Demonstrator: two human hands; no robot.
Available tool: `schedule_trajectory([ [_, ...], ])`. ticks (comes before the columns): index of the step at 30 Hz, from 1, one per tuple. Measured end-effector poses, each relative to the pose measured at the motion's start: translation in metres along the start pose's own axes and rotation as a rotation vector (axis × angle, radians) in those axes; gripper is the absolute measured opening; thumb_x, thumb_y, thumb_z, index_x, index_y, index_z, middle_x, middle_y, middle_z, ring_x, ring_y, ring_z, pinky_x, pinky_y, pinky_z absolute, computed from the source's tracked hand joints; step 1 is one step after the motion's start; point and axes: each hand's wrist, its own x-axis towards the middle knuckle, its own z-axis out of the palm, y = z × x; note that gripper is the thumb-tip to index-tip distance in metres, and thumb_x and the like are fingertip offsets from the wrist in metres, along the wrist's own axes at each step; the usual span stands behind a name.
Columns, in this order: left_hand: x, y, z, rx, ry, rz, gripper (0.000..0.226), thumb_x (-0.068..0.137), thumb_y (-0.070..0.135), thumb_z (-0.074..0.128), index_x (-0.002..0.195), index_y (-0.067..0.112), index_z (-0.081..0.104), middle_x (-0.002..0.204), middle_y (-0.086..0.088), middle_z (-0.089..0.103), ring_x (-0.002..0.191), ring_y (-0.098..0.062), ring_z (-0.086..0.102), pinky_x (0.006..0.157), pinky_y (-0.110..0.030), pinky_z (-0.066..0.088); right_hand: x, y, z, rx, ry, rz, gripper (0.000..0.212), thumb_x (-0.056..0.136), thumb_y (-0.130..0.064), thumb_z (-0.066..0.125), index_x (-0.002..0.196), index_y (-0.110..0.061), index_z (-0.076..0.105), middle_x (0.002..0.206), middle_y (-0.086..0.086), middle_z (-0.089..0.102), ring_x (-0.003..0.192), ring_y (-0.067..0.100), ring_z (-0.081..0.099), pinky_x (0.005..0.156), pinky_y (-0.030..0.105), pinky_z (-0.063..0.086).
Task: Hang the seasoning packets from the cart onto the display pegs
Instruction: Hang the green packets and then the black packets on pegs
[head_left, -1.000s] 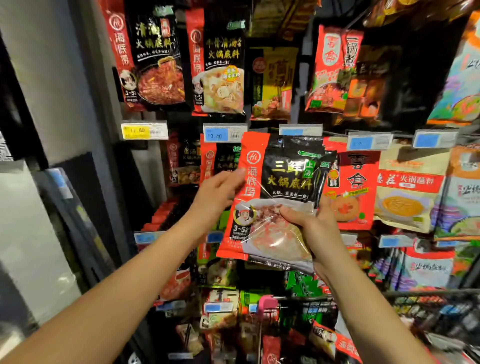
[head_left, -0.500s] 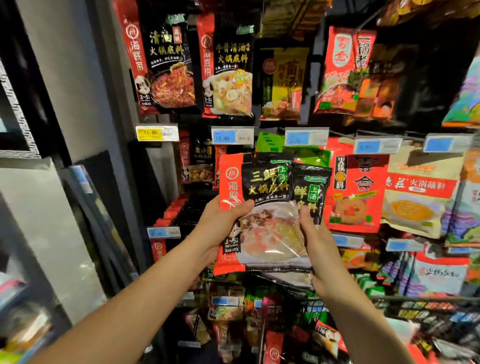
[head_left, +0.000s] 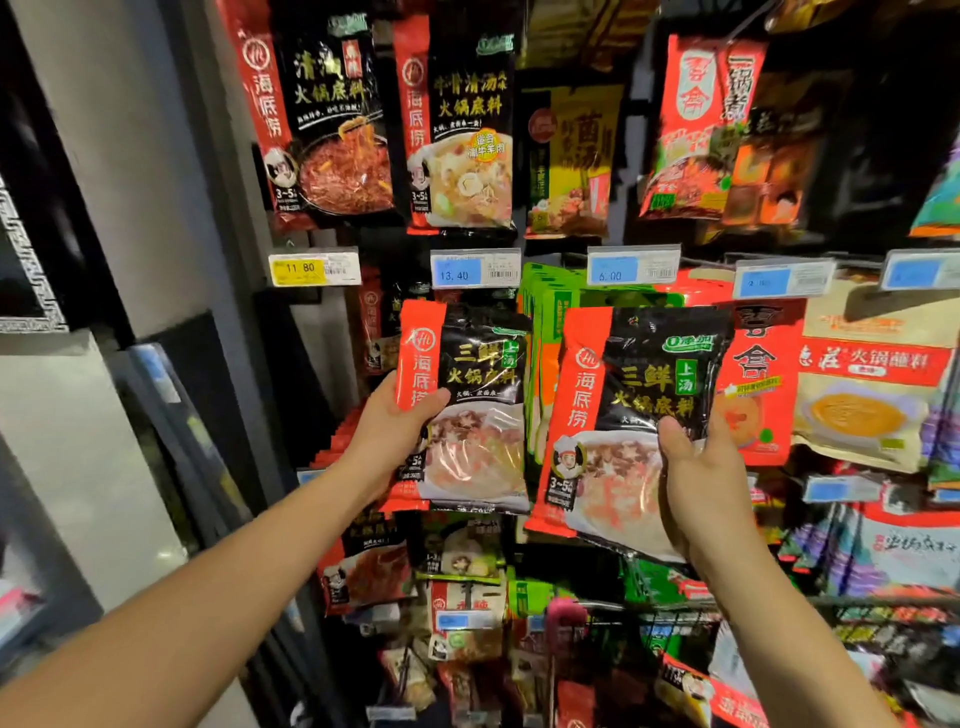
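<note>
Stack split: left hand (head_left: 395, 431) grips left packet (head_left: 478, 405), right hand (head_left: 701, 483) grips right packet (head_left: 634, 410), green packs (head_left: 543, 296) between.

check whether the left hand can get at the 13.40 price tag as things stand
Probably yes: the 13.40 price tag sits just above the left hand, nothing blocking the way, though that hand is full, gripping a seasoning packet.

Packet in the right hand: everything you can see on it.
The packet is a glossy plastic pouch: red strip down its left edge, black top with yellow lettering and a green badge, soup photo below. It is upright, tilted slightly clockwise, in front of hung packets. The right hand grips its lower right edge, thumb on the front.
</note>
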Motion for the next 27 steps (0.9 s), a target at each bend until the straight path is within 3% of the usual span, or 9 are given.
schedule_trajectory([
  [3,0.013,-0.006,-0.002,0.033,-0.018,0.061,0.042,0.094,0.03,0.073,0.132,0.028,0.056,0.117,0.0,0.07,0.109,-0.019,0.067,0.092,-0.034,0.053,0.007,-0.006,-0.006,-0.009,0.034,-0.017,0.067,0.108,-0.033,0.049,0.164,-0.011,0.018,0.169,0.002,0.02,0.155,0.02,0.02,0.12,0.032,0.019],
  [6,0.016,-0.013,0.001,0.027,-0.006,0.105,0.038,0.095,0.029,0.072,0.128,0.03,0.054,0.116,0.001,0.069,0.105,-0.015,0.066,0.088,-0.027,0.053,0.011,-0.01,-0.008,-0.053,0.055,-0.03,0.064,0.107,-0.037,0.05,0.161,-0.013,0.024,0.166,0.006,0.029,0.152,0.027,0.029,0.12,0.04,0.025],
  [9,0.019,-0.012,0.006,-0.01,0.016,0.121,0.041,0.096,0.029,0.07,0.133,0.031,0.051,0.115,0.005,0.068,0.098,-0.007,0.065,0.075,-0.018,0.051,0.013,-0.014,-0.004,-0.039,0.059,-0.019,0.064,0.108,-0.035,0.049,0.162,-0.012,0.024,0.167,0.005,0.026,0.153,0.024,0.027,0.115,0.033,0.024],
  [15,0.032,-0.005,0.01,-0.059,0.026,0.143,0.041,0.095,0.028,0.071,0.132,0.023,0.054,0.113,0.005,0.068,0.096,-0.005,0.065,0.079,-0.021,0.047,0.015,-0.019,0.005,-0.066,0.049,-0.011,0.059,0.107,-0.034,0.05,0.159,-0.012,0.033,0.166,0.01,0.024,0.151,0.023,0.027,0.119,0.037,0.025],
  [19,0.04,-0.001,0.014,-0.035,0.003,0.136,0.033,0.094,0.026,0.073,0.122,0.027,0.056,0.115,0.002,0.068,0.101,-0.007,0.065,0.08,-0.018,0.047,0.017,-0.02,0.007,-0.06,0.038,-0.013,0.058,0.107,-0.034,0.05,0.159,-0.012,0.033,0.165,0.01,0.026,0.15,0.024,0.029,0.119,0.037,0.025],
  [21,0.044,-0.002,0.017,-0.03,0.009,0.117,0.028,0.093,0.027,0.074,0.115,0.031,0.056,0.115,0.001,0.069,0.103,-0.011,0.065,0.08,-0.021,0.047,0.017,-0.021,0.008,-0.061,0.033,-0.011,0.058,0.107,-0.036,0.051,0.159,-0.014,0.034,0.163,0.008,0.03,0.149,0.026,0.032,0.121,0.041,0.027],
  [24,0.047,-0.004,0.02,-0.047,0.021,0.086,0.034,0.092,0.028,0.075,0.122,0.023,0.058,0.116,0.0,0.069,0.104,-0.013,0.065,0.082,-0.023,0.048,0.015,-0.025,0.009,-0.06,0.031,-0.015,0.064,0.105,-0.043,0.052,0.16,-0.018,0.03,0.165,0.006,0.031,0.151,0.027,0.031,0.123,0.051,0.027],
  [27,0.047,-0.005,0.025,-0.089,0.048,0.053,0.039,0.092,0.027,0.075,0.126,0.018,0.059,0.108,0.002,0.07,0.091,-0.009,0.064,0.078,-0.025,0.047,0.018,-0.024,0.008,-0.041,0.04,-0.001,0.062,0.107,-0.038,0.051,0.161,-0.016,0.029,0.167,0.007,0.025,0.152,0.024,0.028,0.125,0.043,0.024],
])
